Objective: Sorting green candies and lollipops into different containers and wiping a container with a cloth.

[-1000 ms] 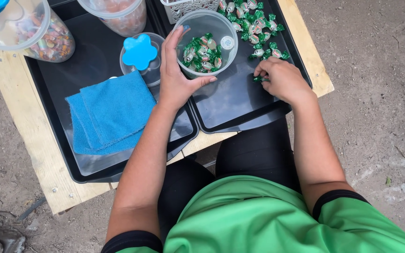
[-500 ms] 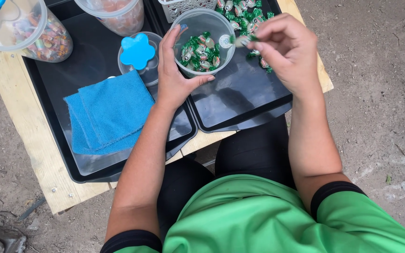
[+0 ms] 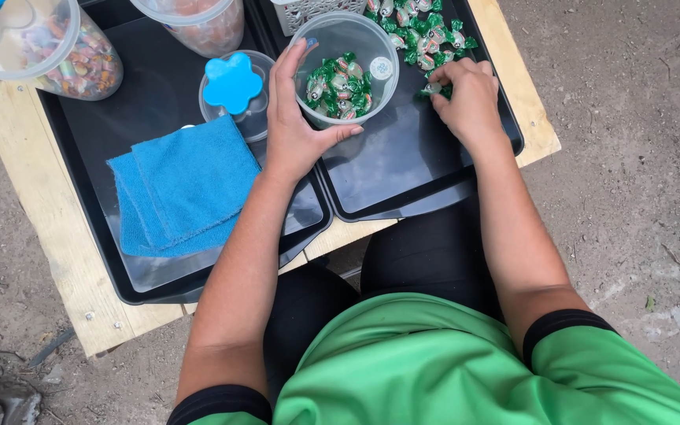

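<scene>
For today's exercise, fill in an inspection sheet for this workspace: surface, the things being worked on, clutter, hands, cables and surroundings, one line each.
Surface: wooden table carrying two black trays.
Things in hand: clear plastic cup partly filled with green-wrapped candies; loose pile of green-wrapped candies on the right tray.
Clutter: folded blue cloth, jar with a blue flower-shaped lid, two clear jars of mixed candies, a white basket at the top edge.
Hands: left hand steadies the cup; right hand pinches candies at the pile.
Cables: nothing seen.
Surroundings: bare dirt ground.
</scene>
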